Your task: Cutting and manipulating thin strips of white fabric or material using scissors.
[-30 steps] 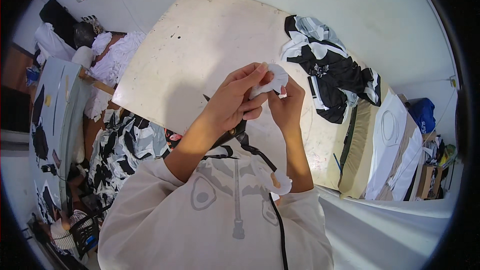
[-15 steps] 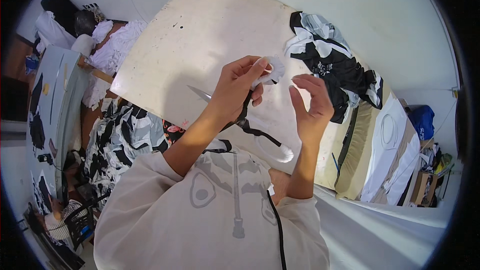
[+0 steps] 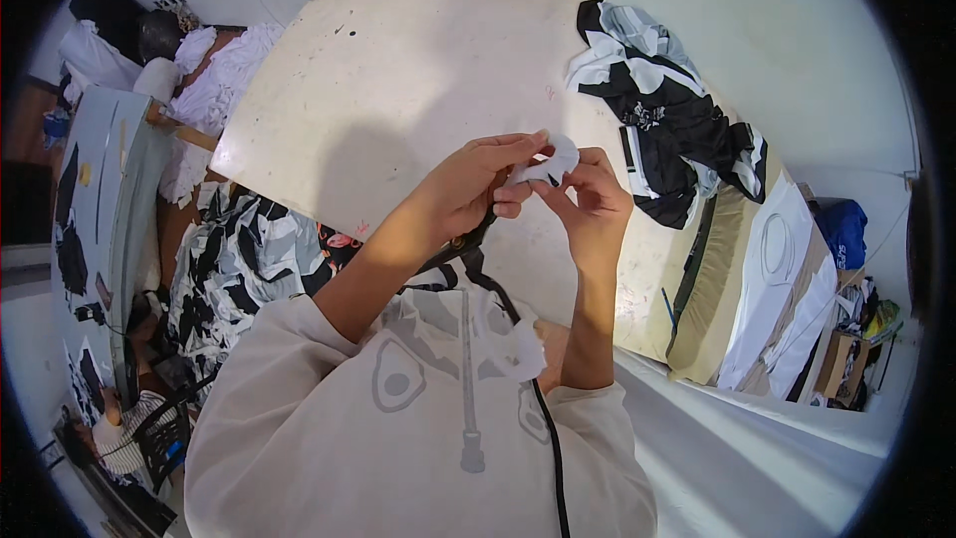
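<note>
My left hand (image 3: pixel 476 177) is closed on a small white fabric piece (image 3: pixel 563 153), pinching its left side between thumb and fingers. The piece curls into a loop above the table. My right hand (image 3: pixel 594 201) grips its right and lower edge, fingertips pressed together close to the left ones. Below my left hand hangs a dark strip (image 3: pixel 482 277) that runs down to a white fabric end (image 3: pixel 518 351) in front of my shirt. How that strip joins the piece in my hands is hidden by the left hand and forearm.
A pale table (image 3: pixel 428 50) spreads out before me. Black, white and grey garments (image 3: pixel 662 110) lie heaped at its right side. Fabric scraps (image 3: pixel 244 259) pile up on the left, beside a grey-blue table (image 3: pixel 105 209). White sheets (image 3: pixel 772 269) and a blue bag (image 3: pixel 841 232) are at far right.
My right hand has moved left and closed on the white fabric piece. A pointed metal blade seen beside my left forearm is now out of sight. The hanging white end has come nearer my body.
</note>
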Motion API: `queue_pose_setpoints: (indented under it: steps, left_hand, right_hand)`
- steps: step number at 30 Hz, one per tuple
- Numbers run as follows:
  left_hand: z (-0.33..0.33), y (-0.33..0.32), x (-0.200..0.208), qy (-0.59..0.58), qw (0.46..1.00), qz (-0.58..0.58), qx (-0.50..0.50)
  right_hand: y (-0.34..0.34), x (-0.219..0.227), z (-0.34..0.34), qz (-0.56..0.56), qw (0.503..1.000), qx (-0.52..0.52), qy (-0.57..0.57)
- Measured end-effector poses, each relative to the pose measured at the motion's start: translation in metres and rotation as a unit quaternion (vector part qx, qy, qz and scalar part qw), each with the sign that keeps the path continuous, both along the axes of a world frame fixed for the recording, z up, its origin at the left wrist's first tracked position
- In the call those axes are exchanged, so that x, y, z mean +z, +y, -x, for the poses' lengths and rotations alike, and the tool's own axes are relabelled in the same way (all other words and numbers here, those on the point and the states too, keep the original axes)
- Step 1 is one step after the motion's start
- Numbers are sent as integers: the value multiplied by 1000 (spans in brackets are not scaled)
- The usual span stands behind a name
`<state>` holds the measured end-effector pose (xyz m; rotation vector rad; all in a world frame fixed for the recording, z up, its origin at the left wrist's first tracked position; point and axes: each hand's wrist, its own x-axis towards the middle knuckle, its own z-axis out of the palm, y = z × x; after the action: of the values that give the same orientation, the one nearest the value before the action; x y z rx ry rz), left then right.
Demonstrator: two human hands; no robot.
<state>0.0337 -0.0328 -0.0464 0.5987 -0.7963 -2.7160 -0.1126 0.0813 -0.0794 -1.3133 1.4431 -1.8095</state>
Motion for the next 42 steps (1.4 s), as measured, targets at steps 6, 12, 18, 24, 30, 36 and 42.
queue_pose_setpoints:
  steps: [6,12,18,24,30,36,42]
  left_hand:
    - [-1,9,5,-24,999,-6,-36]
    - [-3,10,-14,-26,998,-18,-54]
    - [0,11,-11,-22,999,-15,-33]
    - [2,7,-12,-28,999,-15,-29]
    - [-1,6,-14,-26,999,-23,-41]
    - [2,9,-18,-15,1000,-18,-8]
    - [4,12,-14,-30,999,-19,-5]
  right_hand:
    - [5,-1,20,-33,996,77,11]
    - [9,7,33,-79,989,95,83]
    - [12,-3,18,-38,986,-37,160]
    - [2,-22,1,46,975,-171,132]
    - [-2,-20,-1,67,975,-138,158]
    - [-6,-29,-6,72,985,-128,92]
    - [-3,-38,-22,35,977,-188,99]
